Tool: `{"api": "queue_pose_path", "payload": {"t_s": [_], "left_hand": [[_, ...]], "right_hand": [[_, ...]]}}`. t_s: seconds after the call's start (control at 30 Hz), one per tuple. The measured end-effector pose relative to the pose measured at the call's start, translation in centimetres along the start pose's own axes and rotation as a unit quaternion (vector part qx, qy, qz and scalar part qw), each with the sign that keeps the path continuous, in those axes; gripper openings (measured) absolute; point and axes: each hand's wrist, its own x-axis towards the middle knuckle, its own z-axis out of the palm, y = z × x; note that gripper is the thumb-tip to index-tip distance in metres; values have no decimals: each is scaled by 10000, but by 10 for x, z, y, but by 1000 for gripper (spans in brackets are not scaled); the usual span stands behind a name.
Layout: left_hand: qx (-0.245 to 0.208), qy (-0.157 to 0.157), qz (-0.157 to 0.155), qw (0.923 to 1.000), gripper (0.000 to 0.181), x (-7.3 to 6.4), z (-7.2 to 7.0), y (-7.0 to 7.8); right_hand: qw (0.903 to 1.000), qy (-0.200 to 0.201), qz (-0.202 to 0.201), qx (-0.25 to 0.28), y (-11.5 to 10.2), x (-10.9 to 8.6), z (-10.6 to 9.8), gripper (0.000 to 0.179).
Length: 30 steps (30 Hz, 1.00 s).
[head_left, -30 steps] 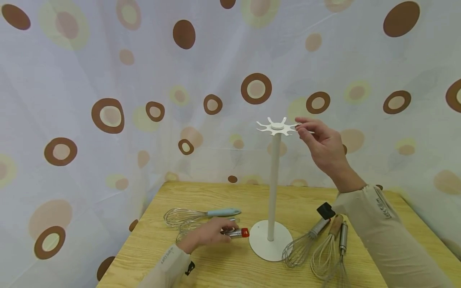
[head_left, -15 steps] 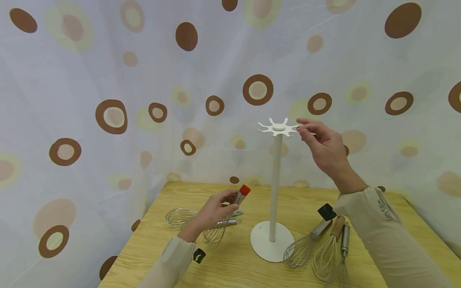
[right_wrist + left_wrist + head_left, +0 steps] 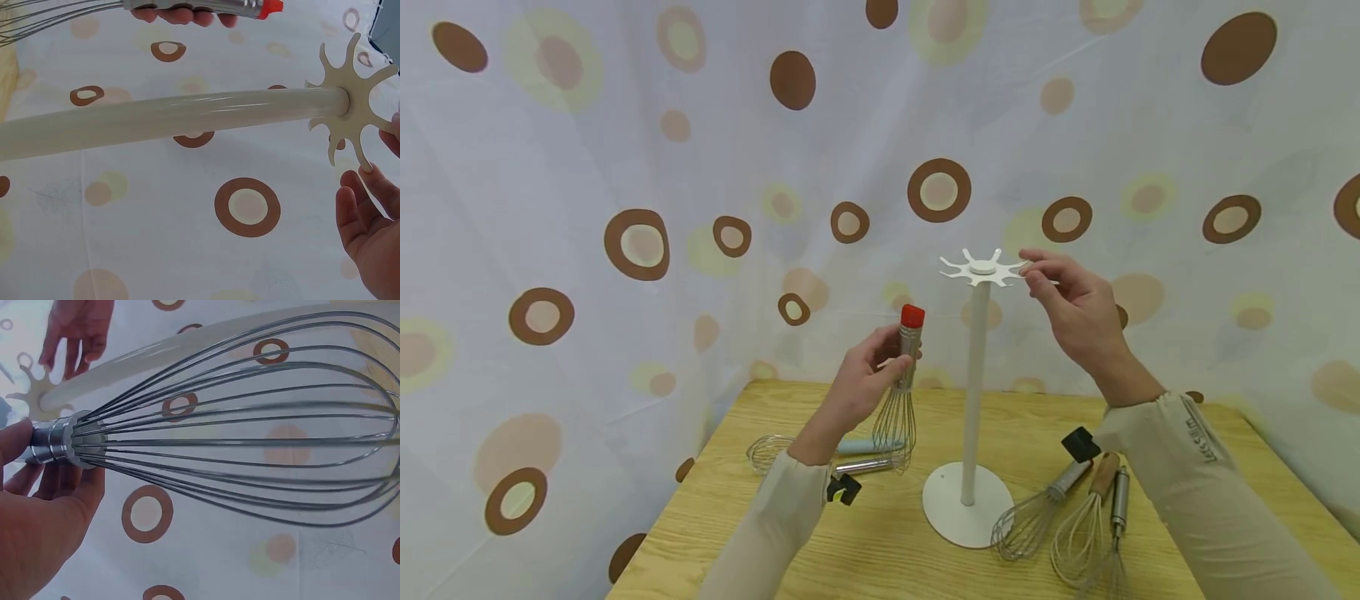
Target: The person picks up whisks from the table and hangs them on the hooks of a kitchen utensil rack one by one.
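Note:
A whisk with a steel handle and red end cap (image 3: 913,317) hangs wires down, left of the white stand (image 3: 973,375). My left hand (image 3: 868,379) grips it by the handle, clear of the table. Its wire loops (image 3: 250,437) fill the left wrist view. At the top of the stand, a ring of curved hooks (image 3: 983,268) spreads out from the pole. My right hand (image 3: 1075,312) holds a hook at the right edge of that ring between thumb and fingers. In the right wrist view, fingertips (image 3: 369,172) touch the hook ends.
On the wooden table (image 3: 850,550), a whisk with a light blue handle (image 3: 857,447) and a steel-handled whisk (image 3: 865,465) lie on the left. Right of the round base (image 3: 951,517) lie a grey whisk (image 3: 1037,512), a wooden-handled whisk (image 3: 1086,525) and another steel-handled whisk (image 3: 1118,508).
My left hand has lifted the red-capped whisk off the table and turned it upright, moving up and right toward the stand. My right hand has stayed at the hooks.

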Motion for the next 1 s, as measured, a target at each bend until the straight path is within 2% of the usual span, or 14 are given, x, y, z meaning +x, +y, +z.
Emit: {"api": "queue_pose_path", "payload": {"t_s": [0.1,0.37,0.6,0.8,1.0], "left_hand": [[-39,202,102,9997,39,9,4,7],[-22,1046,164,9944,42,27,15,17],[-25,1505,251,9883,43,36,24,23],[274,1716,319,9843,43,39,30,26],[712,1658,487,9824,42,42,36,25]], "right_hand": [[10000,19,-7,-7,0,0,0,16],[10000,-13,-11,16,-1,1,0,16],[9999,-57,70,48,0,0,1,18],[9999,-111,94,14,-1,-1,3,19],[9999,-116,99,-63,-2,-1,3,20]]}}
